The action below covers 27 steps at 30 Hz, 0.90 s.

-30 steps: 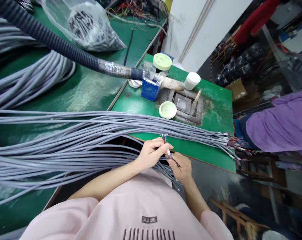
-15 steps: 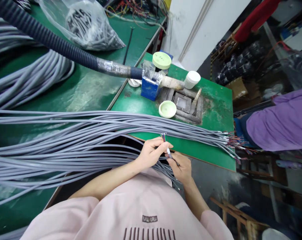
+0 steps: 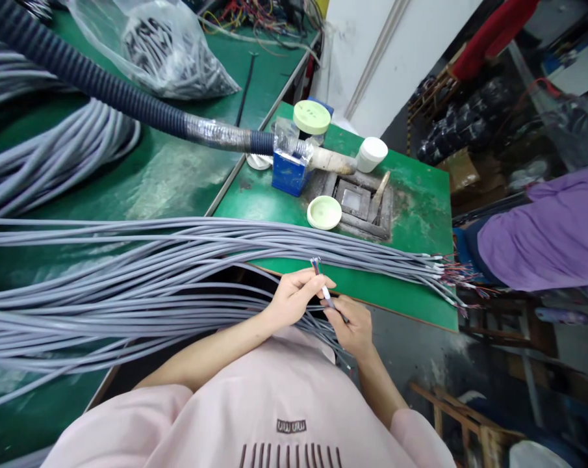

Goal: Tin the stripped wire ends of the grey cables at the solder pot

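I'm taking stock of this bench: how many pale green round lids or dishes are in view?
2. One lid sits beyond the blue box; one shallow dish, open side up, lies just beyond the gray cables. Others may be hidden behind things.

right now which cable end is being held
The white-sleeved cable end between left hand and right hand; the bundle's ends overhang the table, unheld

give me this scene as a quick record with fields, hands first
left hand: pinching a grey cable near its white section
right hand: gripping that cable's grey part
cable tip: coloured wires sticking out
across the green bench: grey cable bundle
beyond bundle: blue box, pale green dish, white tub
overhead: dark ribbed hose
right side: person in purple top
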### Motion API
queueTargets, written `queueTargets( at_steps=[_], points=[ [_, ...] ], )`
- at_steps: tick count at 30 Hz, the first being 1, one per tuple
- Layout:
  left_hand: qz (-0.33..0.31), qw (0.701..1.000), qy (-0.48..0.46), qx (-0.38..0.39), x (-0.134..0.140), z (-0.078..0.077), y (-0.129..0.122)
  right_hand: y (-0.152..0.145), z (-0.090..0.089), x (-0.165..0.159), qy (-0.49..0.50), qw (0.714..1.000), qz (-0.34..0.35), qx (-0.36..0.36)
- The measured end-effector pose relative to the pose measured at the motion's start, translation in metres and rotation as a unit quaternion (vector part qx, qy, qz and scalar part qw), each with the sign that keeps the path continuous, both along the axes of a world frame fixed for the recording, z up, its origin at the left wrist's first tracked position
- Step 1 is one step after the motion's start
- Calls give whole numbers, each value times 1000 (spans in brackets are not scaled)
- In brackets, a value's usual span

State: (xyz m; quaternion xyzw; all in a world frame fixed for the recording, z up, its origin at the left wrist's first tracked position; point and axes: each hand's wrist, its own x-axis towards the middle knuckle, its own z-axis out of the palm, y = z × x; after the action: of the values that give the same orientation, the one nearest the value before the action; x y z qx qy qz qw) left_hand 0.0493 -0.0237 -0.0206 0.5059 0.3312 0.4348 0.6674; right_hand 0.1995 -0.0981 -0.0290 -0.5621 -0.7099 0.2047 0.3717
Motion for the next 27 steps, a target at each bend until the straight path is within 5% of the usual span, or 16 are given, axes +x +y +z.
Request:
queueTargets(
  at_steps=[10, 15, 17, 19, 21, 22, 27],
  points=[
    [-39, 998, -17, -40, 3, -3, 0, -5, 1, 3, -13, 1000, -9, 11],
    [-102, 987, 98, 82, 4, -8, 4, -44, -4, 42, -63, 989, -117, -65],
    [-86, 966, 154, 189, 3, -11, 8, -72, -9, 71, -121, 956, -207, -170],
    [-49, 931, 204, 299, 1, -13, 13, -100, -14, 99, -238, 875, -274, -321],
    [-11, 887, 266, 377, 0, -15, 21, -121, -16, 117, -296, 805, -267, -438],
    [5, 865, 300, 403, 0, -16, 25, -126, -16, 120, -293, 797, -252, -464],
    [51, 785, 432, 441, 11, -20, 45, -98, -16, 79, -65, 925, -100, -361]
  ],
)
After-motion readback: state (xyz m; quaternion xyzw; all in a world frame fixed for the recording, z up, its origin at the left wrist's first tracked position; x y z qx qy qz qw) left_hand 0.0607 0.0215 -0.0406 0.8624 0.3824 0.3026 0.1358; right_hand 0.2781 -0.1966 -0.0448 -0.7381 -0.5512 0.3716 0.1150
